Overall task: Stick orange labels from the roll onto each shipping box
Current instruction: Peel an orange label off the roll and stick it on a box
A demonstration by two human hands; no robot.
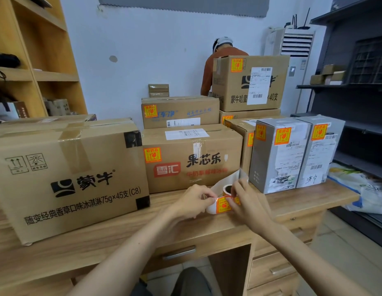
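Pinching an orange label [222, 205] between both hands, I hold it low over the desk [121, 236]; my left hand [192, 202] nips the white backing at the label's left edge with thumb and forefinger; my right hand [248, 202] nips its right side the same way, fingers curled; both grips are narrow and closed on the strip. Just behind the label, between my fingertips, sits the roll [228, 188], dark core facing me; a bare backing strip [229, 179] curls up from it in front of the middle box [207, 174]. I cannot tell whether the label is free of its backing; my right fingers cover the roll's right side and all but a sliver of orange beside the label; how much roll is left is hidden. The big box [68, 178] stands at my left, touching the middle box, which bears a label at its upper left; the two grey boxes [279, 163] at my right bear theirs near the top; a brown box behind them is mostly hidden. The top box [252, 82] hides most of a person [207, 69] behind it.
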